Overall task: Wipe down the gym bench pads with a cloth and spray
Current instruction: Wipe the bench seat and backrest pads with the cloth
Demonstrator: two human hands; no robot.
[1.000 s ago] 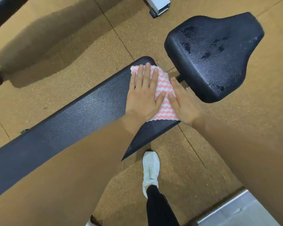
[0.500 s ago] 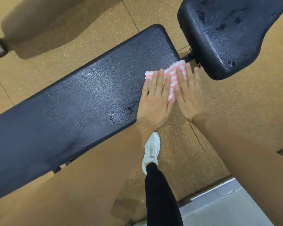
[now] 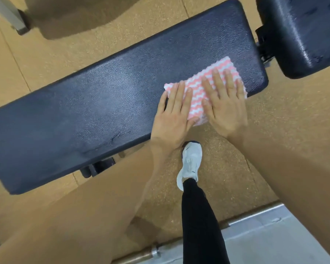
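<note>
Pressing cloth (image 3: 197,98) onto bench pad (image 3: 103,103), left hand (image 3: 173,116), right hand (image 3: 225,104) flat-fingered; seat pad (image 3: 303,35) cropped, perhaps wet.

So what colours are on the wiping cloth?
Pink and white zigzag stripes on the cloth, seen from the head view.

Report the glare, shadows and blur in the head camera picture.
Head view: pale sheen across the middle of the long bench pad, small glints on the seat pad; soft dark shadow on the floor at top left; left forearm near the lens smeared, while the cloth, left hand and right hand are fairly sharp.
</note>
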